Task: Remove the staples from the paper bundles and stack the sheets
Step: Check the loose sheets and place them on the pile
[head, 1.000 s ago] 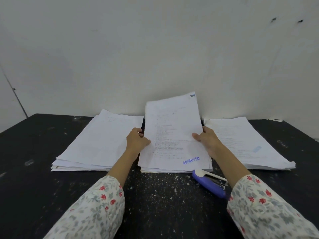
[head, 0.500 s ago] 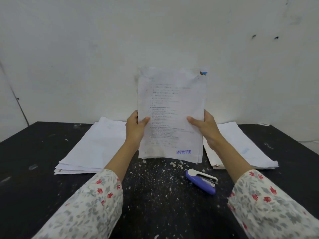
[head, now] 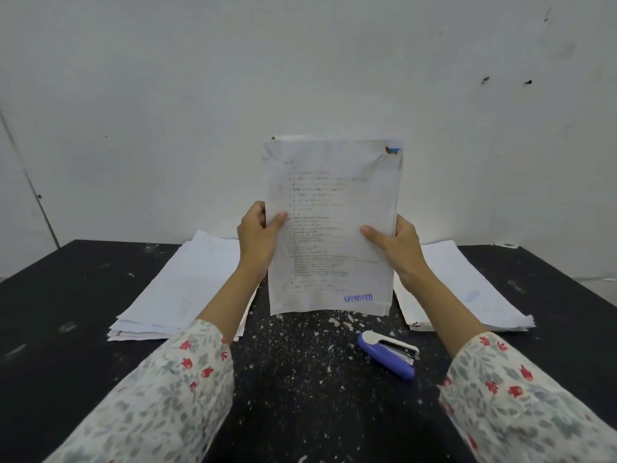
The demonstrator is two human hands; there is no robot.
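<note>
I hold a paper bundle [head: 330, 228] upright above the table, printed side toward me, with a blue APPROVED stamp near its lower right corner. My left hand [head: 258, 238] grips its left edge, thumb on the front. My right hand [head: 395, 243] grips the right edge the same way. The bundle's top right corner is torn and shows a blue scrap. A pile of white sheets [head: 187, 289] lies on the table to the left, and another pile [head: 467, 292] lies to the right. A purple and white stapler [head: 389, 354] lies on the table below the bundle, to the right.
The black table [head: 66, 329] is speckled with white paper bits in front of me. A white wall stands right behind the table. My floral sleeves fill the lower corners of the view.
The bundle lay flat in the middle of the table; both hands have lifted it and tipped it upright. The piles and the stapler have stayed put.
</note>
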